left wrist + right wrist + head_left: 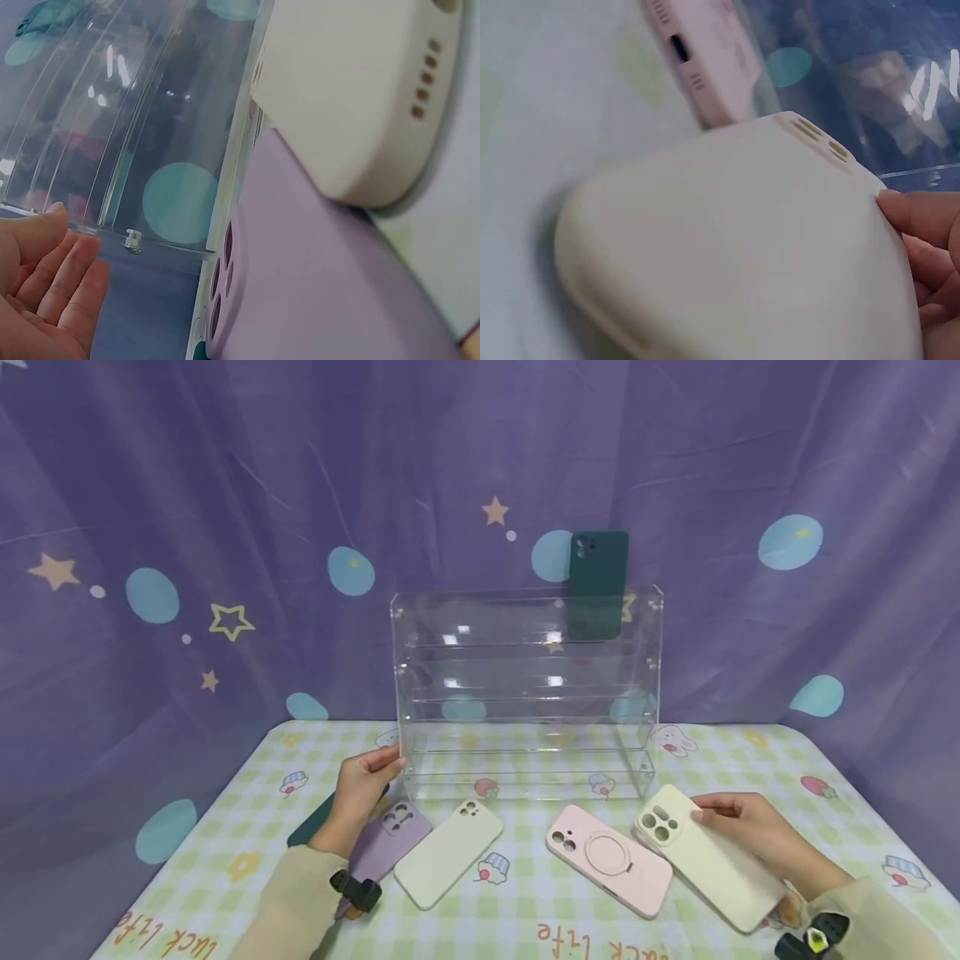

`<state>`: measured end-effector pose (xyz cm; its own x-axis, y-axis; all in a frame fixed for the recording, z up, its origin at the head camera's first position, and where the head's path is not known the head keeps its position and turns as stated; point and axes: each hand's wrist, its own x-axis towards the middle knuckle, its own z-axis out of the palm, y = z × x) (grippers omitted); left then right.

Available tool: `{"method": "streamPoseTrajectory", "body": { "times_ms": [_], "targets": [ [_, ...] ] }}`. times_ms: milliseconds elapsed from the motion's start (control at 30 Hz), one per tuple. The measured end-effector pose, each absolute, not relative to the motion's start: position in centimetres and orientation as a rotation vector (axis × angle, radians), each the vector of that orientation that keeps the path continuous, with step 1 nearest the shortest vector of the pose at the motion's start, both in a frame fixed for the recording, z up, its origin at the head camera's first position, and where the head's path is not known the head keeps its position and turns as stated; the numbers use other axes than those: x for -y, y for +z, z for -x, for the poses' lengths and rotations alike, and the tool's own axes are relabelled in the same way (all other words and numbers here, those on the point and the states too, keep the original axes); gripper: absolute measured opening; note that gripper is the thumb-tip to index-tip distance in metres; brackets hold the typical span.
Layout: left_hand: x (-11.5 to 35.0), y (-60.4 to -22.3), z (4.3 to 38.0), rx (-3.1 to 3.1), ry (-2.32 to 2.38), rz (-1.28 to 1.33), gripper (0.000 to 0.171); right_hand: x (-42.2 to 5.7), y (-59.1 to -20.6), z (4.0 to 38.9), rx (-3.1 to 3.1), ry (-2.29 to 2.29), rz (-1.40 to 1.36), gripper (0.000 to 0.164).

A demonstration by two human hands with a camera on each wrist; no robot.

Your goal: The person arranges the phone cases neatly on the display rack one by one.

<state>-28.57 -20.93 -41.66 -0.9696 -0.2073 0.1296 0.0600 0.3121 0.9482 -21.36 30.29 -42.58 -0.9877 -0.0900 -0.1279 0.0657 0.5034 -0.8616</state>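
Observation:
A clear tiered acrylic display rack (pixel 525 718) stands at the table's back. My left hand (pixel 362 785) pinches its left side edge between thumb and fingers; the left wrist view shows the fingertips (pixel 88 244) at that edge. My right hand (pixel 742 827) grips a cream phone case (pixel 720 868) by its right edge, tilted at the front right. A dark green phone case (pixel 597 585) stands upright in the rack's top tier, at the right. Beside the left forearm lies a purple phone case (pixel 390 842), partly hidden by the arm.
A pale off-white phone case (pixel 450 853) lies front centre-left, and a pink phone case (pixel 609 862) with a ring lies right of it. Another dark green case (pixel 311 822) is partly under the left arm. A checked cloth (pixel 247 802) covers the table; a purple curtain (pixel 262 510) hangs behind.

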Motion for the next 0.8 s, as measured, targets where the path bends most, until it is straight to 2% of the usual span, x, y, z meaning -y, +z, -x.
{"method": "streamPoseTrajectory", "body": {
  "times_ms": [433,500,667,800],
  "targets": [
    [20.7,-41.2,28.5,2.310,-1.767,-0.112,0.035,-30.4,-35.4,22.4,-2.622,-1.638,0.217,0.048],
    [20.7,-41.2,28.6,2.302,-1.772,-0.104,0.035,-29.8,-34.2,22.7,-2.607,-1.689,0.261,0.043],
    [20.9,-41.4,28.6,2.310,-1.764,-0.106,0.034,-27.4,-32.1,23.7,-2.477,-1.918,0.372,0.016],
    [20.9,-41.6,28.6,2.327,-1.764,-0.108,0.033,-25.0,-30.4,24.5,-2.418,-2.017,0.412,0.013]
  ]
}}
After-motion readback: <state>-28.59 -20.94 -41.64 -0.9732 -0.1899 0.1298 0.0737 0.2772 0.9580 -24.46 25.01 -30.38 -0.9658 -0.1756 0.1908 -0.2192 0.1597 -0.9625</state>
